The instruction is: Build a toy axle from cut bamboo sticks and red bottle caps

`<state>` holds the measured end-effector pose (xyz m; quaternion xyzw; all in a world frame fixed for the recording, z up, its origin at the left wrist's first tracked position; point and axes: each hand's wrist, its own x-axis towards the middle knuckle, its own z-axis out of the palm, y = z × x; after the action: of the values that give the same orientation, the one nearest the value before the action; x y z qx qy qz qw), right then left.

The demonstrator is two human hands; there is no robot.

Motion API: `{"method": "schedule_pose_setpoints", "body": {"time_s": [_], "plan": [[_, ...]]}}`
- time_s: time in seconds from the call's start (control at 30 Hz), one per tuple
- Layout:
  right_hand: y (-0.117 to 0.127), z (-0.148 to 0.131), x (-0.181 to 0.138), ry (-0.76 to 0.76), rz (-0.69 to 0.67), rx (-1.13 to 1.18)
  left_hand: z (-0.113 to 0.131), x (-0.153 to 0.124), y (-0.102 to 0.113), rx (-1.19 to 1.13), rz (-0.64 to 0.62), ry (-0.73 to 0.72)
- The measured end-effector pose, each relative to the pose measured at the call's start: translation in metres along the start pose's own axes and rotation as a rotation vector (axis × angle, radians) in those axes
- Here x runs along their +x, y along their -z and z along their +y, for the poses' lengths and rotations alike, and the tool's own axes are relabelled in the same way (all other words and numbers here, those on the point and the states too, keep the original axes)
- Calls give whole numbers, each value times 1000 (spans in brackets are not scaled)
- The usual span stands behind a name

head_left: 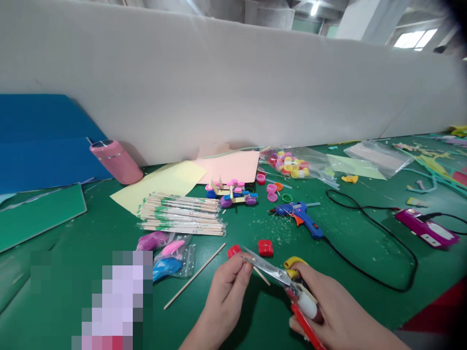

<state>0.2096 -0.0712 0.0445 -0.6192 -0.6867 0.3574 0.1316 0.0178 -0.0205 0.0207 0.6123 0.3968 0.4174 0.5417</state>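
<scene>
My left hand (228, 287) is closed in a pinch. From its fingertips a thin wooden stick (263, 277) appears to run out behind the blades. My right hand (328, 306) grips scissors (272, 272), their blades pointing left to my left fingertips; the blades look slightly parted. A yellow loop and a red handle show around the right fingers, partly hidden by them. Just beyond the hands sit red plastic pieces, one (265, 248) in full view and another (234, 251) partly behind my left fingers. A longer wooden skewer (195, 276) lies to the left.
A blue glue gun (299, 214) trails its black cord to a purple power strip (425, 228). Wrapped sticks (182, 214), a small toy car (233, 193), bagged balloons (171, 255), a bag of coloured caps (290, 164) and a pink bottle (118, 163) lie about.
</scene>
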Motion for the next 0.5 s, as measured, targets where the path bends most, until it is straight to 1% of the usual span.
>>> {"method": "schedule_pose_setpoints", "body": {"time_s": [0.27,0.5], "plan": [[4,-1,-2,-7,-47,57,-3,0,4,-86,-48,45],[12,-6,0,-6,-161,79,-1,2,7,-69,-89,49]]}}
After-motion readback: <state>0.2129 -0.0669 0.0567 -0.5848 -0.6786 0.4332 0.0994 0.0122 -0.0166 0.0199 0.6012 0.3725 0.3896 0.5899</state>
